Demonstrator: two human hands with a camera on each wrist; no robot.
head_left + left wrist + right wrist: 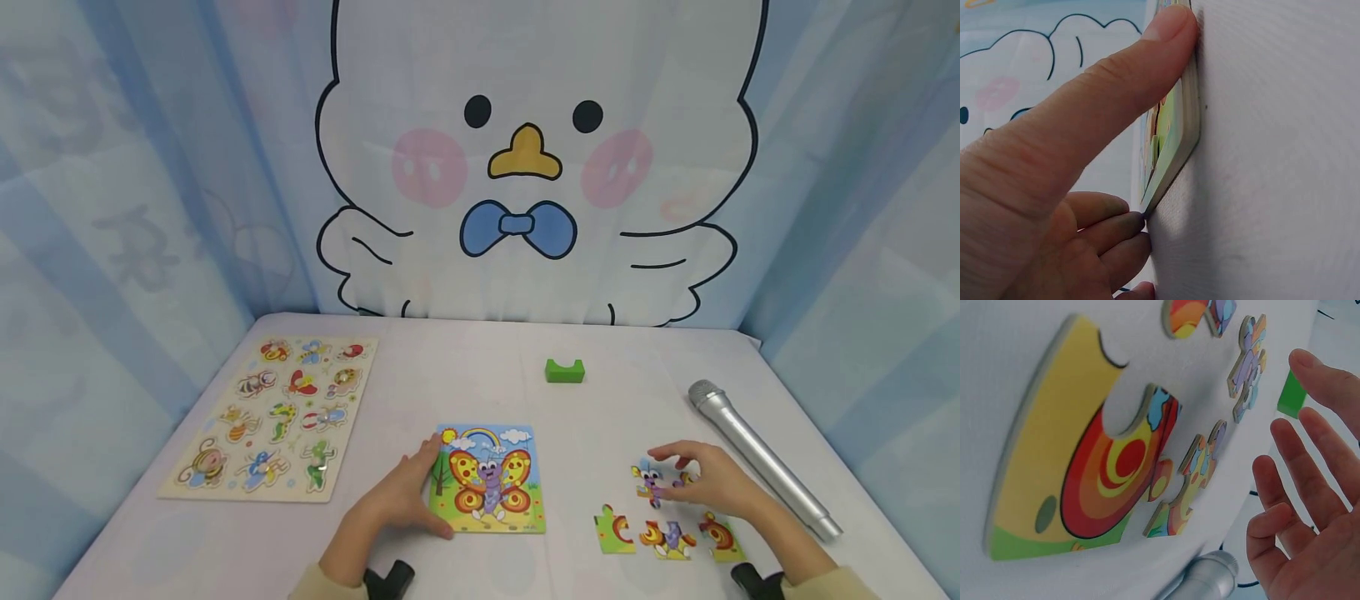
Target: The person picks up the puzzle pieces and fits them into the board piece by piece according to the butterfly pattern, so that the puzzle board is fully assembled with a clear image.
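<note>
Head view, clock taken about the butterfly puzzle board, 12 at the far side: between 9 and 10 o'clock an insect puzzle board point(270, 421) lies flat on the white table point(450, 375), its cartoon insects in four rows of three. Next comes the left hand point(408, 492), reaching out of a beige sleeve point(322, 585). Its grip is set on the butterfly puzzle board point(489, 479), thumb at the near edge, fingers along the 9 o'clock edge; the left wrist view shows the thumb against the board's side and fingertips at a corner. That board lies flat, a sun at its 11 o'clock corner and a purple-bodied butterfly mid-picture. At 12 o'clock a cartoon animal with a blue bow tie covers the backdrop point(547, 283). A notched green block point(564, 372) sits at 1 o'clock. Around 3 to 4 o'clock lie the loose jigsaw pieces: a green-edged piece point(612, 533), a butterfly-face piece point(648, 477), a lower-body piece point(671, 542) and a yellow-and-green corner piece point(722, 540). Over the upper ones hangs the right hand point(708, 477), its grip apart, thumb and fingers spread in the right wrist view; whether any fingertip touches a piece I cannot tell. Farthest right, a silver microphone point(768, 462) lies slanted, head toward its own 11 o'clock.
</note>
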